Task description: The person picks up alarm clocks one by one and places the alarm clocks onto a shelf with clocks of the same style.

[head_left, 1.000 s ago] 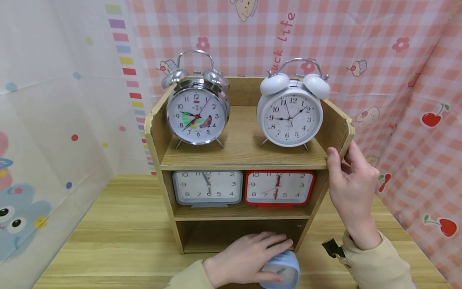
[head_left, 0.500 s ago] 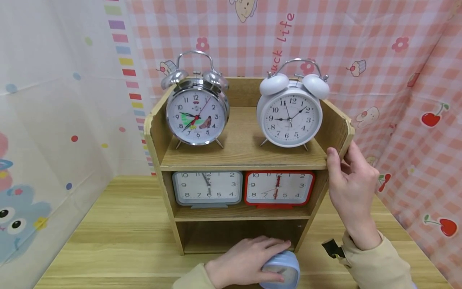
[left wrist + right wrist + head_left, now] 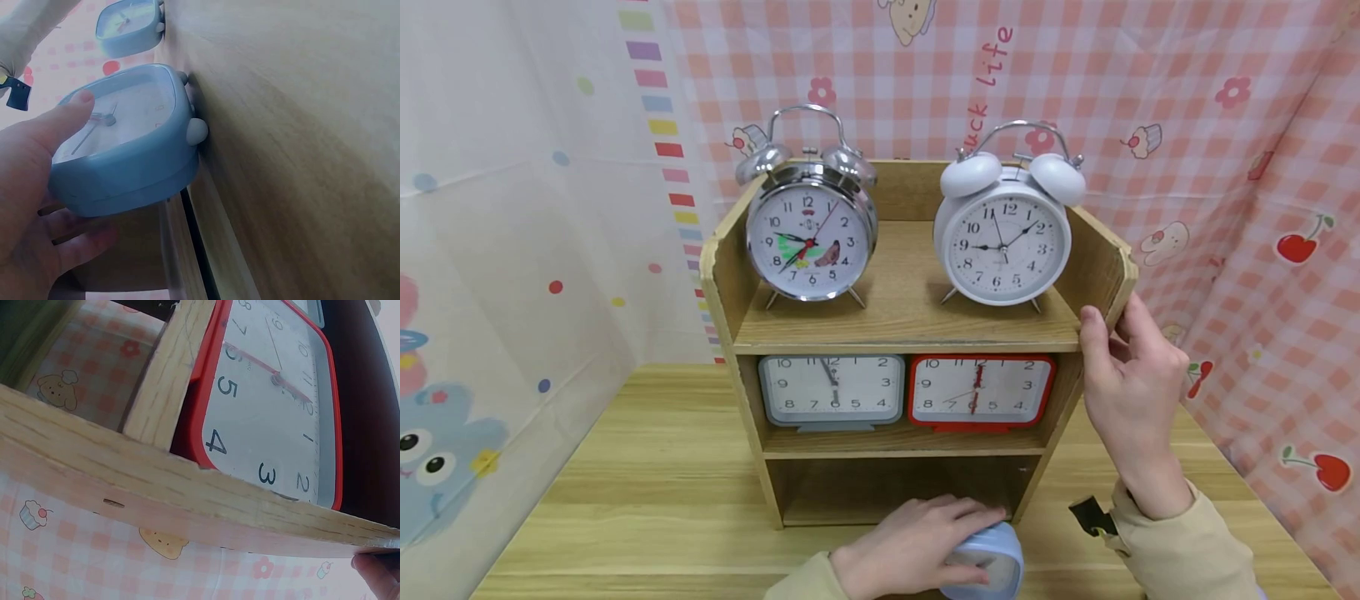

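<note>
My left hand (image 3: 917,546) grips a light blue square alarm clock (image 3: 125,169) in front of the shelf's lowest compartment. The thumb lies across its face and the other fingers are over the top and behind. In the left wrist view, the clock's small round feet are close to the wooden tabletop (image 3: 300,156); whether they touch it I cannot tell. My right hand (image 3: 1138,383) holds the right side panel of the small wooden shelf (image 3: 895,333), thumb at the front edge and fingers round the outer side. A second light blue clock (image 3: 128,40) stands beyond the held one.
On the top board stand a silver twin-bell clock (image 3: 811,242) and a white twin-bell clock (image 3: 1003,250). The middle compartment holds a grey rectangular clock (image 3: 831,387) and a red one (image 3: 981,392). Patterned cloth (image 3: 1232,167) hangs behind and beside the table.
My left hand has shifted slightly right and down, its fingers closer together over the blue clock. That clock stays almost in place. The right hand and shelf have not visibly moved.
</note>
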`<control>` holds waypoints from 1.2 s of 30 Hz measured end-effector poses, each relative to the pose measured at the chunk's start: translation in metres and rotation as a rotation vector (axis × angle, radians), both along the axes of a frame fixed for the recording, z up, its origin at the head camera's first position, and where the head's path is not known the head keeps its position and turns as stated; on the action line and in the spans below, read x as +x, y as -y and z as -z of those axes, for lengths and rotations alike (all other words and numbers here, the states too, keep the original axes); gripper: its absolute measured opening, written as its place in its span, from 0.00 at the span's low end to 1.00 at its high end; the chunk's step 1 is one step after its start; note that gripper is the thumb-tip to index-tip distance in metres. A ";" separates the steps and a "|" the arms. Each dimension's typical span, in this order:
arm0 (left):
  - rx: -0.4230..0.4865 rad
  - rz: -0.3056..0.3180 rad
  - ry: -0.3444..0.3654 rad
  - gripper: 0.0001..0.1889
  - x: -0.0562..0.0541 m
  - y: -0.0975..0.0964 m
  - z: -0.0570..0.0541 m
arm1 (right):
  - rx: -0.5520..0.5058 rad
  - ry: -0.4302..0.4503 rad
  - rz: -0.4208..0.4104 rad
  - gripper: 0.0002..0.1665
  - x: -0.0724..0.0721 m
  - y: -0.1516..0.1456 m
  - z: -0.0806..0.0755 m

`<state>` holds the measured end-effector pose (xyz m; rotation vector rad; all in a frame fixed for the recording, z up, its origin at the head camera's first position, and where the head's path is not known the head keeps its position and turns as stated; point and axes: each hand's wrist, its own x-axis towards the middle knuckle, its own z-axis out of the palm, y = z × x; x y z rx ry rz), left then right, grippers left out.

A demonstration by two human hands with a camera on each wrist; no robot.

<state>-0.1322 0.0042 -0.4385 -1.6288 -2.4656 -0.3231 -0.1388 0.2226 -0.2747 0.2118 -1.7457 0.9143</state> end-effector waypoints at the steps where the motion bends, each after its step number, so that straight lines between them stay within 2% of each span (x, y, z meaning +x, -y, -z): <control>1: 0.001 0.004 -0.001 0.34 0.000 0.000 0.000 | -0.001 0.003 0.000 0.12 0.000 0.000 0.000; 4: -0.001 0.010 0.004 0.32 0.000 -0.001 -0.001 | -0.002 0.008 -0.001 0.13 0.001 0.000 -0.001; 12: 0.011 0.018 0.107 0.31 0.001 -0.002 -0.002 | -0.004 0.008 0.006 0.12 0.000 0.001 -0.001; 23: 0.051 0.048 0.038 0.29 0.008 -0.001 -0.002 | 0.003 -0.007 0.016 0.12 0.000 0.000 0.000; 31: 0.029 0.051 0.091 0.28 0.013 0.006 -0.003 | 0.002 -0.009 0.020 0.12 0.000 0.000 0.000; 36: 0.046 0.057 0.046 0.28 0.013 0.013 -0.002 | 0.002 -0.012 0.017 0.13 0.000 0.000 0.000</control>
